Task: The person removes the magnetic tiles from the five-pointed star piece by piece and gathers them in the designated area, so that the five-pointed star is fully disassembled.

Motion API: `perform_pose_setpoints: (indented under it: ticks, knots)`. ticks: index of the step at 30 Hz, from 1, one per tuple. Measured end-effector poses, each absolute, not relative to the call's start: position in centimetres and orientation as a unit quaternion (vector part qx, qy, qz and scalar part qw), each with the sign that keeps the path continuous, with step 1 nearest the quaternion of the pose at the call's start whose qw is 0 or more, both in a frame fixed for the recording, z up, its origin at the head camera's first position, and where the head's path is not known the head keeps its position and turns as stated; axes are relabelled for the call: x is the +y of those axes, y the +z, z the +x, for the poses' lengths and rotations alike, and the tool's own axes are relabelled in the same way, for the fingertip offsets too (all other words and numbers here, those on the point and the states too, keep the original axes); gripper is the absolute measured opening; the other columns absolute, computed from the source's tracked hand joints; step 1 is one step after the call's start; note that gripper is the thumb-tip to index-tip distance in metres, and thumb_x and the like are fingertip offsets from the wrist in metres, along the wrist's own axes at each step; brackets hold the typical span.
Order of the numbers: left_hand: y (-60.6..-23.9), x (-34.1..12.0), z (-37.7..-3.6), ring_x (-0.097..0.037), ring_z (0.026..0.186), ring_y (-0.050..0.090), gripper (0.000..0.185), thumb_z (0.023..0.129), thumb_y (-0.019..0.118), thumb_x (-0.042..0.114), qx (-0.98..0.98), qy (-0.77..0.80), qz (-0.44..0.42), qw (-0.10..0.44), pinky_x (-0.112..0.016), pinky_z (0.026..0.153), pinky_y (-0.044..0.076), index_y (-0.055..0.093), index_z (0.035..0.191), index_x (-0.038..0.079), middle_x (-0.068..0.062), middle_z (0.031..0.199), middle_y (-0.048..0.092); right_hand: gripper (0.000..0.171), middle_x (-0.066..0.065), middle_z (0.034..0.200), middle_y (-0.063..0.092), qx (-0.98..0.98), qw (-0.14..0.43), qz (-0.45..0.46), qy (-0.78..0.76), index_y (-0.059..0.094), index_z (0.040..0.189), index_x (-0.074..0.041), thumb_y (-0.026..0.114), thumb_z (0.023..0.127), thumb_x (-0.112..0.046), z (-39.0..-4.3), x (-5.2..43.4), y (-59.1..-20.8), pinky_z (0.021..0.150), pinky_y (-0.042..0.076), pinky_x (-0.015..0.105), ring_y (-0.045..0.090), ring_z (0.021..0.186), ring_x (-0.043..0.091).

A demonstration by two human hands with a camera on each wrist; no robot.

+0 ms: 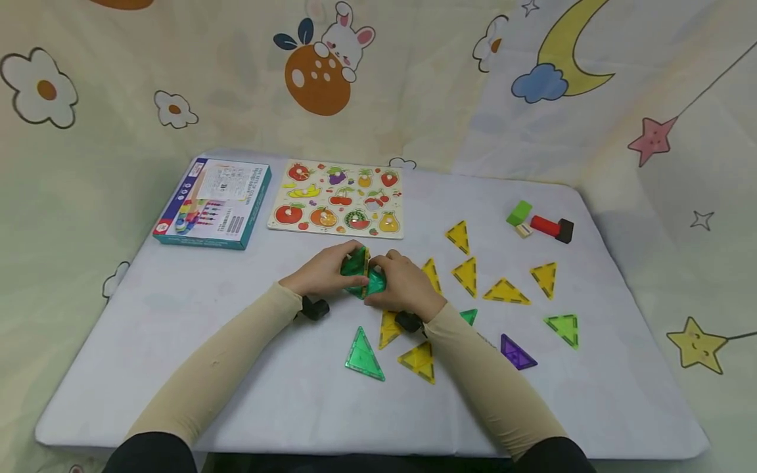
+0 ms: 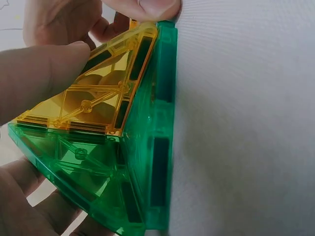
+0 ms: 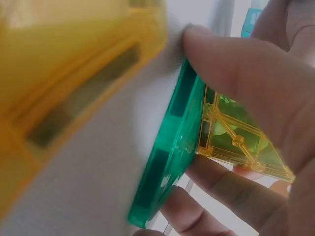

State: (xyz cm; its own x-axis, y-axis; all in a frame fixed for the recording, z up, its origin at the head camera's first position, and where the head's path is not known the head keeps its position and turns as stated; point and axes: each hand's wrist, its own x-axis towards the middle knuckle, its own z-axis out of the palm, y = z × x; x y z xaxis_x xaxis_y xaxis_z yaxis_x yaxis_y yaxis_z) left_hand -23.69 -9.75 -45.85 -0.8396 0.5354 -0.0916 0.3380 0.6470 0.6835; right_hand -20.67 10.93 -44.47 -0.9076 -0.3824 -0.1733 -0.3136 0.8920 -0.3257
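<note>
Translucent triangular magnetic tiles stand joined at their edges between the two hands near the table's middle. They include a green tile (image 2: 78,162), a yellow tile (image 2: 93,93) and another green tile (image 2: 162,123) standing on edge against the cloth. My left hand (image 1: 324,269) grips the joined tiles from the left. From the right, my right hand (image 1: 409,284) holds a green tile (image 3: 172,142) between thumb and fingers. The fingers hide part of the tiles in the head view. Just below the hands lie a loose yellow tile (image 1: 389,328) and a larger green triangle (image 1: 363,356).
Several yellow triangles, such as one yellow triangle (image 1: 506,292), lie to the right, with a purple triangle (image 1: 517,353) and a light green triangle (image 1: 564,330). A boxed set (image 1: 219,203) and a fruit puzzle board (image 1: 337,199) lie behind. Small blocks (image 1: 544,225) sit back right.
</note>
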Motion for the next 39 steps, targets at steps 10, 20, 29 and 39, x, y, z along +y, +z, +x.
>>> perform_pose_setpoints:
  ticks: [10,20,29,39]
  knots:
    - [-46.0,-9.9,-23.7,-0.023,0.104,0.058,0.056,0.092,0.079,0.043,0.897,0.336,0.246,0.148,-0.043,0.095,0.053,0.053,0.136,0.02,-0.005,0.119,0.065,0.072,0.008,0.12,0.062,0.975,0.087,-0.157,-0.129,0.06,0.142,-0.02,0.083,0.08,-0.048,-20.6,11.0,-44.8,0.081,0.057,0.037,0.06,0.089,0.021]
    - [-46.0,-10.1,-23.5,-0.025,0.106,0.058,0.06,0.09,0.079,0.045,0.903,0.333,0.226,0.15,-0.045,0.096,0.052,0.053,0.138,0.021,-0.004,0.117,0.063,0.073,0.015,0.129,0.056,0.982,0.09,-0.056,-0.155,0.056,0.147,-0.021,0.081,0.083,-0.046,-21.7,13.8,-44.9,0.081,0.059,0.045,0.061,0.096,0.028]
    - [-45.7,-11.1,-23.3,-0.028,0.118,0.063,0.073,0.085,0.086,0.036,0.899,0.336,0.227,0.166,-0.046,0.105,0.054,0.052,0.147,0.016,-0.007,0.139,0.063,0.074,0.02,0.139,0.05,0.979,0.101,0.012,-0.177,0.051,0.15,-0.018,0.079,0.086,-0.042,-22.1,16.7,-44.2,0.088,0.054,0.049,0.058,0.107,0.036]
    - [-45.8,-11.2,-23.2,-0.021,0.088,0.059,0.054,0.087,0.085,0.023,0.908,0.331,0.209,0.151,-0.032,0.079,0.052,0.063,0.135,0.012,-0.007,0.123,0.07,0.05,0.008,0.11,0.074,0.95,0.119,-0.094,-0.274,0.07,0.127,-0.009,0.073,0.094,-0.047,-20.2,12.3,-43.0,0.081,0.057,0.037,0.066,0.091,0.021]
